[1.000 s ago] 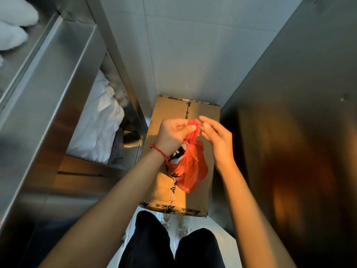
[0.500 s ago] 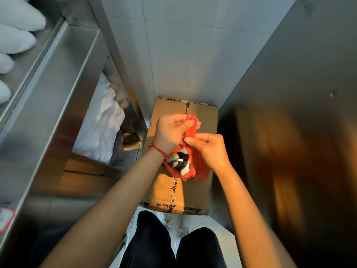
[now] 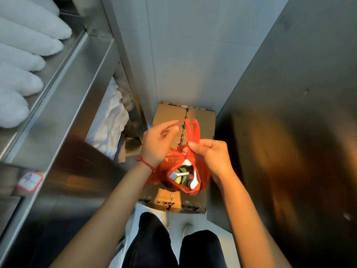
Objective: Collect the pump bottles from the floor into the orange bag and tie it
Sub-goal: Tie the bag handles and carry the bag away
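The orange bag (image 3: pixel 201 174) hangs over a taped cardboard box (image 3: pixel 170 117). Through its gaping mouth I see white pump heads of the pump bottles (image 3: pixel 180 176). My right hand (image 3: pixel 210 157) pinches the bag's gathered neck, and the two handle loops stick up above its thumb. My left hand (image 3: pixel 158 144) sits just left of the loops with fingers spread and holds nothing. A red string circles the left wrist.
A steel shelf unit (image 3: pixel 63 105) stands on the left with rolled white towels (image 3: pixel 21 60) on top and folded white linen (image 3: pixel 110 124) lower down. A steel panel (image 3: pixel 289 113) closes the right side. A tiled wall is ahead. My black-trousered legs are below.
My left hand has let go of the handles and opened. My right hand slid down to pinch the neck, and the loops now stand free above it. The bag's mouth gapes wider.
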The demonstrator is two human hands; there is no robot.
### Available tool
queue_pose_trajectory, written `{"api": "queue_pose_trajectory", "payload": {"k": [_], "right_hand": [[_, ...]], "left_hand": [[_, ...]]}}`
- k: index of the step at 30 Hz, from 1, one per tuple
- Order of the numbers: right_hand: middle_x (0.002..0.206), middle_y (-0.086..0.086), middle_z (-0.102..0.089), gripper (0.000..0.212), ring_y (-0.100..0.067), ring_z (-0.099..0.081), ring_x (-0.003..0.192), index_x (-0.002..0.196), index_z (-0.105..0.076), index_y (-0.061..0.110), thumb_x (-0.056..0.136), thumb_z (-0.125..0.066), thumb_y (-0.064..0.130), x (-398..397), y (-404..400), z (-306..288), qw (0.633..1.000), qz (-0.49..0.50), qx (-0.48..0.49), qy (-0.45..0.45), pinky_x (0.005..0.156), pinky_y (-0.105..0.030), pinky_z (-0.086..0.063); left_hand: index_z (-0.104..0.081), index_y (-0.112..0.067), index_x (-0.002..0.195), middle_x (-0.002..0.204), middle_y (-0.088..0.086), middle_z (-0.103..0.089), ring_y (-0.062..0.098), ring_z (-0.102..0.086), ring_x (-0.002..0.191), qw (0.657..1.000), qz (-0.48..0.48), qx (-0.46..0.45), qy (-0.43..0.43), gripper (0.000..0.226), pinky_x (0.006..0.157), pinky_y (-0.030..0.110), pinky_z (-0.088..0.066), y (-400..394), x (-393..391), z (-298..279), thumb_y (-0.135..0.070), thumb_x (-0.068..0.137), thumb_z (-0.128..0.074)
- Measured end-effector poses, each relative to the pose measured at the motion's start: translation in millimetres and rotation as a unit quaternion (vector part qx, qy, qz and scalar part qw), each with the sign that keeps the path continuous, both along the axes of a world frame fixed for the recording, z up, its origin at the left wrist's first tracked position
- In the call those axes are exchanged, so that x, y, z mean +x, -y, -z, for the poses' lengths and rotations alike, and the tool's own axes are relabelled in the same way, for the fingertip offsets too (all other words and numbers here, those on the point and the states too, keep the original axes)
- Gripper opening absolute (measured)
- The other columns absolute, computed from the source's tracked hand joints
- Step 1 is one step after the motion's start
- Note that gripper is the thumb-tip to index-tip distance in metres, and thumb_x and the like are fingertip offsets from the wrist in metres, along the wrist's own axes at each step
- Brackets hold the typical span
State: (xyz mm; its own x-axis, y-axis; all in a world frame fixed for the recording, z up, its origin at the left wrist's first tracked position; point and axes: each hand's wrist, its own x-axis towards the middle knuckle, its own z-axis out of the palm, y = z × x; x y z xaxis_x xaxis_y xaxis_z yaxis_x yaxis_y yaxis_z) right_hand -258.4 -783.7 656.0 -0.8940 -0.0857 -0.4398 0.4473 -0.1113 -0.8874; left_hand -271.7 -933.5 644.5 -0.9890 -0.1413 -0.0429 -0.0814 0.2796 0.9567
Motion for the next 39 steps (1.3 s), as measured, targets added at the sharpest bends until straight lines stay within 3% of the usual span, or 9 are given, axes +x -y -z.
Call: {"api": "queue_pose_trajectory", "payload": {"k": [4,9,13,20,32,39], "right_hand": [[0.058,-0.004,-0.072,0.009,-0.015,-0.067,0.055,0.070,-0.072,0.004,0.077,-0.067,0.005,20,-4,2,1.000,0.008,-0.003,0.018,0.062,-0.027,-0.058],[0.056,-0.002,-0.071,0.014,-0.013,-0.067,0.054,0.065,-0.072,0.009,0.077,-0.067,0.004,54,-8,2,1.000,-0.021,0.004,0.014,0.061,-0.025,-0.057],[0.052,0.001,-0.069,0.007,-0.008,-0.065,0.051,0.077,-0.069,-0.004,0.079,-0.065,0.002,79,-16,-5,0.999,-0.031,-0.009,0.000,0.055,-0.018,-0.054],[0.054,0.001,-0.070,0.010,-0.009,-0.065,0.053,0.078,-0.069,-0.005,0.079,-0.065,0.004,120,-25,-22,0.997,-0.077,-0.010,-0.015,0.055,-0.018,-0.053],[0.060,0.001,-0.073,0.015,-0.010,-0.067,0.057,0.063,-0.073,0.012,0.078,-0.069,0.012,207,-17,-26,0.984,-0.173,0.020,-0.033,0.055,-0.017,-0.053],[0.054,0.003,-0.070,0.019,-0.006,-0.063,0.049,0.060,-0.071,0.012,0.079,-0.067,0.009,263,-9,-35,0.970,-0.239,0.010,-0.041,0.051,-0.015,-0.051]], "left_hand": [[-0.061,-0.006,0.113,0.112,0.010,-0.066,0.015,-0.058,0.105,0.985,-0.024,-0.152,-0.078,0.029,0.091,0.015,-0.040,5,49,5,-0.018,0.088,-0.054],[-0.059,-0.002,0.115,0.119,0.020,-0.061,0.030,-0.056,0.112,0.949,-0.059,-0.303,-0.062,0.035,0.099,0.038,-0.039,0,115,7,-0.016,0.084,-0.051],[-0.057,-0.001,0.118,0.124,0.021,-0.058,0.035,-0.052,0.117,0.921,-0.094,-0.377,-0.013,0.039,0.100,0.046,-0.037,-13,164,2,-0.020,0.084,-0.049],[-0.059,0.000,0.114,0.121,0.022,-0.060,0.039,-0.054,0.114,0.889,-0.154,-0.430,0.034,0.040,0.094,0.054,-0.040,-26,237,-6,-0.022,0.082,-0.053],[-0.060,-0.002,0.113,0.122,0.021,-0.060,0.039,-0.054,0.114,0.870,-0.226,-0.431,0.085,0.041,0.091,0.055,-0.043,-27,366,-6,-0.025,0.080,-0.054],[-0.061,-0.004,0.111,0.116,0.019,-0.064,0.034,-0.060,0.106,0.844,-0.255,-0.450,0.146,0.050,0.087,0.049,-0.048,-38,456,-8,-0.036,0.083,-0.034]]}}
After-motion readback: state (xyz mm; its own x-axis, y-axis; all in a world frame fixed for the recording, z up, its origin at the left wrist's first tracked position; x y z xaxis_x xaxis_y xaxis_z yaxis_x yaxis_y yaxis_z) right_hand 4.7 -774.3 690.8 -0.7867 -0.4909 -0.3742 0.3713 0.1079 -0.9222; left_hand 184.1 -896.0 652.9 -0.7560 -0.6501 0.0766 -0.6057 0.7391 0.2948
